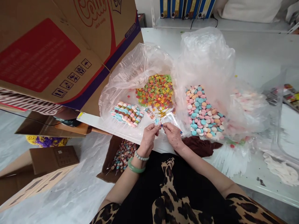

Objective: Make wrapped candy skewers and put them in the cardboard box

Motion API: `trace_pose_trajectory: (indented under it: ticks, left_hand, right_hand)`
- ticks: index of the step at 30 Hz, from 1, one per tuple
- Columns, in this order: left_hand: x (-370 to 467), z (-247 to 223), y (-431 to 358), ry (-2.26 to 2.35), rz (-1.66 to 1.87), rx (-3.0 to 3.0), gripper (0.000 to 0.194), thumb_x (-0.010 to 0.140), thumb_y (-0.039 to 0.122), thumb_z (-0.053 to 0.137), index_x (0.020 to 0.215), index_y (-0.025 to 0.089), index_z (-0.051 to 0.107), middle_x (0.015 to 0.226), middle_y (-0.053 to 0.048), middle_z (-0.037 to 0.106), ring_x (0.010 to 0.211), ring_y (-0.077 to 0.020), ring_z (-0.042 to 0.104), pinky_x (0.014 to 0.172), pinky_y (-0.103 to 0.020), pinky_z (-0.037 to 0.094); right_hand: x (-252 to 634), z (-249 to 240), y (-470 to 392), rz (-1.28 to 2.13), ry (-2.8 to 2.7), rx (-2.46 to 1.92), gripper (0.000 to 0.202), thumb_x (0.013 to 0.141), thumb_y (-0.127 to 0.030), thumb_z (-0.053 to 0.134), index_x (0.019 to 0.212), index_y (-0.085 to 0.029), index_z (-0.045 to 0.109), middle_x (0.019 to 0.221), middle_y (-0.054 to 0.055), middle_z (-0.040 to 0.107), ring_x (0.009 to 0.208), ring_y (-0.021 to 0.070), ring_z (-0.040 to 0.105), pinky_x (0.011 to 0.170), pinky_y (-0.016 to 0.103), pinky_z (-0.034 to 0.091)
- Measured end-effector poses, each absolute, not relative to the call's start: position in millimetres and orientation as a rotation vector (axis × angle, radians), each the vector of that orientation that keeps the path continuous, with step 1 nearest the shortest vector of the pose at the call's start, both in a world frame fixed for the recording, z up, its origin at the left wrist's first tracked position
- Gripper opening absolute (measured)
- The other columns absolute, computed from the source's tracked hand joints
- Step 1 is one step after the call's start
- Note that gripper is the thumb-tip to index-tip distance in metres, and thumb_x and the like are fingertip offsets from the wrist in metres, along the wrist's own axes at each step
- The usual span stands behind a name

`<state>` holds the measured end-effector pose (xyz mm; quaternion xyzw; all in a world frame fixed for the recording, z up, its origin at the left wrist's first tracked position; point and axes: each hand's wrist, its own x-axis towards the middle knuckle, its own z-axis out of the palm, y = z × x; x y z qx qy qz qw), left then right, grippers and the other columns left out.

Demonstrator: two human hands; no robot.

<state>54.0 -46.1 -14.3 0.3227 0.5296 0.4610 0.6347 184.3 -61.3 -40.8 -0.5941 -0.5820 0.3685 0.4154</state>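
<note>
Both hands meet at the table's front edge, fingertips almost touching. My left hand (pixel 149 134), with a beaded bracelet and a green bangle on its wrist, is closed in a pinch. My right hand (pixel 173 134) pinches too, just to the right. A tiny bluish bit shows between the fingertips, too small to name. Just beyond them lie gold twist ties (pixel 162 113) and a small printed packet (pixel 149 113). Rows of strung pastel candies (pixel 127 114) rest left of the hands. Behind is a heap of small fruit-coloured candy rings (pixel 157 90) on clear plastic.
Pastel candy discs (pixel 203 113) spill from a plastic bag (pixel 207 59) at right. A large cardboard box (pixel 93 56) stands at left. Below the edge, an open carton (pixel 105 161) holds many candy strings. Dark brown cloth (pixel 198 146) and white strips (pixel 231 158) lie right.
</note>
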Motion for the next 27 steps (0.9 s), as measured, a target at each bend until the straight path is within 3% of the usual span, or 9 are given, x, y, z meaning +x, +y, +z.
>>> trace_pose_trajectory:
  ticks: [3,6,8,13,17,20,23,27]
  left_hand:
    - [48,-14,-43,1.207,0.964,0.574,0.038,0.057,0.036,0.087,0.054,0.016,0.055,0.046,0.005,0.046,0.044,-0.0053,0.037,0.047,-0.022,0.026]
    - [43,-9,-44,1.085,0.868,0.467,0.037,0.059,0.042,0.086,0.077,0.015,0.067,0.068,-0.001,0.064,0.056,-0.0097,0.054,0.053,-0.022,0.037]
    - [44,-7,-44,1.028,0.884,0.418,0.040,0.060,0.042,0.085,0.086,0.016,0.069,0.082,-0.004,0.068,0.069,-0.0132,0.061,0.061,-0.025,0.044]
    - [57,-17,-40,1.062,1.035,0.263,0.031,0.054,0.025,0.087,0.068,0.014,0.062,0.062,0.003,0.060,0.058,-0.0085,0.053,0.060,-0.023,0.042]
    - [60,-24,-37,1.048,1.159,0.204,0.024,0.060,0.018,0.082,0.064,0.014,0.059,0.060,0.005,0.057,0.056,-0.0074,0.051,0.059,-0.021,0.041]
    - [54,-21,-38,1.007,1.126,0.228,0.018,0.068,0.025,0.079,0.075,0.013,0.067,0.067,0.002,0.061,0.063,-0.0087,0.054,0.061,-0.021,0.043]
    - [46,-19,-39,0.914,1.028,0.263,0.025,0.072,0.032,0.078,0.086,0.013,0.072,0.080,-0.002,0.066,0.071,-0.0113,0.058,0.067,-0.024,0.046]
    - [41,-24,-39,0.898,0.991,0.289,0.029,0.071,0.039,0.078,0.064,0.013,0.066,0.102,-0.007,0.069,0.075,-0.0151,0.061,0.066,-0.029,0.049]
  right_hand:
    - [182,-38,-66,0.707,-1.594,-1.477,0.023,0.093,-0.028,0.044,0.088,-0.023,0.065,0.079,0.003,0.066,0.075,0.0184,0.060,0.072,0.030,0.043]
    - [181,-38,-66,0.423,-1.753,-1.489,0.028,0.096,-0.024,0.039,0.088,-0.020,0.065,0.079,0.006,0.066,0.075,0.0198,0.060,0.071,0.031,0.041]
    - [181,-36,-66,0.248,-1.850,-1.505,0.030,0.098,-0.023,0.038,0.085,-0.019,0.065,0.074,0.006,0.065,0.071,0.0200,0.058,0.069,0.032,0.039]
    - [173,-31,-69,0.120,-2.001,-1.498,0.032,0.098,-0.021,0.038,0.076,-0.020,0.061,0.069,0.006,0.063,0.066,0.0191,0.055,0.066,0.032,0.035]
    - [168,-30,-70,0.352,-2.000,-1.448,0.026,0.096,-0.022,0.042,0.078,-0.020,0.061,0.072,0.005,0.063,0.068,0.0191,0.056,0.066,0.031,0.037]
    - [170,-31,-67,0.632,-1.868,-1.429,0.019,0.092,-0.022,0.045,0.082,-0.022,0.061,0.077,0.003,0.065,0.072,0.0181,0.059,0.068,0.029,0.041]
    - [174,-30,-61,0.925,-1.685,-1.393,0.015,0.089,-0.024,0.048,0.081,-0.023,0.061,0.076,0.000,0.065,0.072,0.0162,0.059,0.069,0.028,0.043]
    - [179,-30,-55,1.350,-1.459,-1.285,0.014,0.084,-0.030,0.053,0.075,-0.023,0.061,0.062,-0.004,0.056,0.058,0.0130,0.053,0.059,0.025,0.042]
